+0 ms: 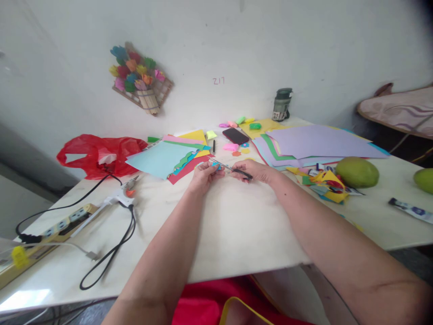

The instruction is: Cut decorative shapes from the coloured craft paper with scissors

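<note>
Near the middle of the white table, my left hand [205, 177] is closed around a small blue paper piece [216, 166]. My right hand [251, 170] grips the black handles of a pair of scissors [242, 173]. The blades point left and reach to the blue paper, over the fingertips of my left hand; whether they are cutting into it is too small to tell. Just behind the hands lie small flower-like paper cutouts [236, 154], a pink packet [230, 147] and a black pen [214, 146].
Coloured sheets [162, 158] lie behind left, more sheets [324, 142] behind right. A glue gun [118, 195], its looped cable and a power strip [50, 239] occupy the left. Paper scraps [329, 185] and a green fruit [357, 172] are at right; a phone [236, 136] lies behind.
</note>
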{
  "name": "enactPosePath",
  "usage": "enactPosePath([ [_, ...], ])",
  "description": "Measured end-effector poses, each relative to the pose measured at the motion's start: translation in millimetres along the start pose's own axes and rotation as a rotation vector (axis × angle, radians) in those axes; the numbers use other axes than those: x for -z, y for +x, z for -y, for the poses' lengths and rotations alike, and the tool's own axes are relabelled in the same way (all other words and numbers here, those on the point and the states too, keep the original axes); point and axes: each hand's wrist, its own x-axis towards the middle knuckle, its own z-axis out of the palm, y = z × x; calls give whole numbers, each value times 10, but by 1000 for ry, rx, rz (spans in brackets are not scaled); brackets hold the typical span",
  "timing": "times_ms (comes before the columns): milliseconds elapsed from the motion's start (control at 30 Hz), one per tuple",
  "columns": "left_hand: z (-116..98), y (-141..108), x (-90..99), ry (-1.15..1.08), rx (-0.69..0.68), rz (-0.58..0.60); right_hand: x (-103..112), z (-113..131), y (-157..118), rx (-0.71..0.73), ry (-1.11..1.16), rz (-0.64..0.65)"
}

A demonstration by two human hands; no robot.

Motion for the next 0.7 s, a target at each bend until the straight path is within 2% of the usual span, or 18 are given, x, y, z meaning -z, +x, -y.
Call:
enactPosePath([
  [300, -4, 12, 6, 3, 33, -1, 26, -63, 33, 0, 12, 6],
  [700, 11, 8, 40, 54, 39, 21, 21, 46, -48, -15, -20, -56],
])
